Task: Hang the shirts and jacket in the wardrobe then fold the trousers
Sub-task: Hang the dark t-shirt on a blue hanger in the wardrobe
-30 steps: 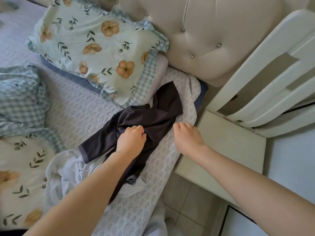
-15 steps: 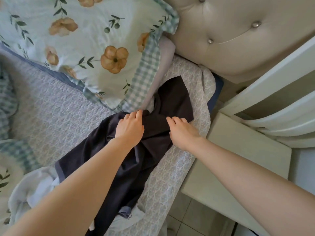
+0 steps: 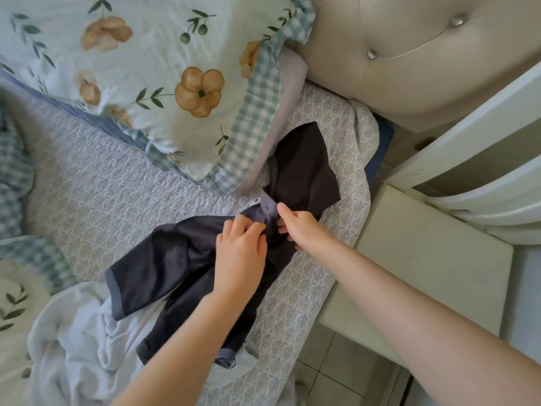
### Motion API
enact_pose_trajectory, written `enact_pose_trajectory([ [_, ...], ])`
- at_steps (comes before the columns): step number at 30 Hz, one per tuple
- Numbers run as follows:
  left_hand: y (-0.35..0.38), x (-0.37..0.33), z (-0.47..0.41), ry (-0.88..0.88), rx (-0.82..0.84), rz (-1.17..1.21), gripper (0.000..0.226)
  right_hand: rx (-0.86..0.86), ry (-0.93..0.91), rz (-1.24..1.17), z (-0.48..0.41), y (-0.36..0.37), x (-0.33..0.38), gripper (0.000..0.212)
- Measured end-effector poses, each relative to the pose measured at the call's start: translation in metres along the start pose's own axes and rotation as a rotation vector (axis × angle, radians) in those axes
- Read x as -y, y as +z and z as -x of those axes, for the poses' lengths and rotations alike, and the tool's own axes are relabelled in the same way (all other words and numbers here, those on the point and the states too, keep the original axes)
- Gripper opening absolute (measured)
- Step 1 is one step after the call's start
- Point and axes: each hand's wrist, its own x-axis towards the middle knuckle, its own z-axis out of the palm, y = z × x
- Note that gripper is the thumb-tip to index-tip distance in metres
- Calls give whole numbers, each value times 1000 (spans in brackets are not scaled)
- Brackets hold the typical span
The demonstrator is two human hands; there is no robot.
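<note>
The left hand and the right hand both pinched the middle of the dark shirt with curled fingers, and it lay on the bed beside the flowery pillow.

Found no legible word, brand or number anywhere — only a small pale tab at the collar of the dark shirt, perhaps a label, too blurred to read.
</note>
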Motion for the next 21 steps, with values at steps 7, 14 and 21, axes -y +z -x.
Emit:
enact_pose_trajectory([
  [7, -1, -30, 44, 84, -47, 85, 11, -150, -140, -228, 27, 10, -3, 24],
  [14, -23, -41, 65, -67, 76, 317, 19, -226, -77, -521, 67, -12, -20, 36],
  [21, -56, -76, 65, -124, 32, 423, 21, -292, -343, -424, 141, -29, -27, 23],
])
